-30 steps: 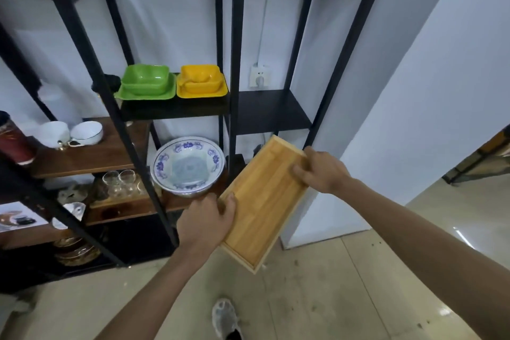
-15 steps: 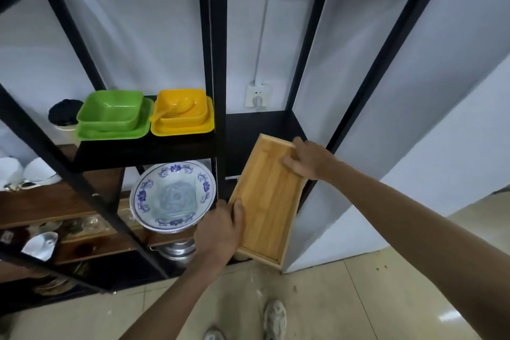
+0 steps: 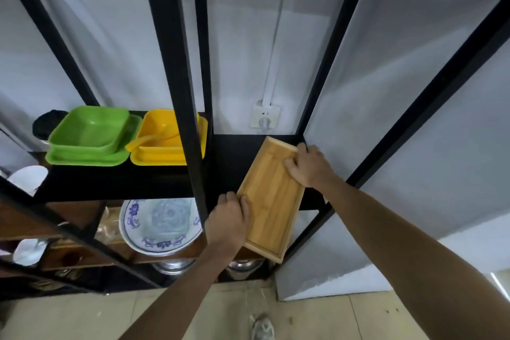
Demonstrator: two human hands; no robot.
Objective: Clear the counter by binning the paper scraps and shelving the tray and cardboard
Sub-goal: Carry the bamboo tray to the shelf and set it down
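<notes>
- Wooden tray (image 3: pixel 271 196): a shallow rectangular bamboo tray, lying at a slant on the black shelf (image 3: pixel 229 163) of a black metal rack, its far end over the shelf and its near end jutting out past the front edge.
- Left hand (image 3: pixel 229 222): grips the tray's left long edge near its middle, thumb on the inner face and fingers curled around the rim.
- Right hand (image 3: pixel 309 167): grips the tray's right far corner, fingers bent over the rim onto the inner face.
- Same shelf, to the left: a yellow dish set (image 3: pixel 165 143) and a green dish set (image 3: pixel 89 136), side by side.
- Shelf below: a blue-and-white patterned bowl (image 3: pixel 161 225).
- Wall behind: a white socket (image 3: pixel 265 118).
- Floor: pale tiles and one shoe (image 3: pixel 262 328).
</notes>
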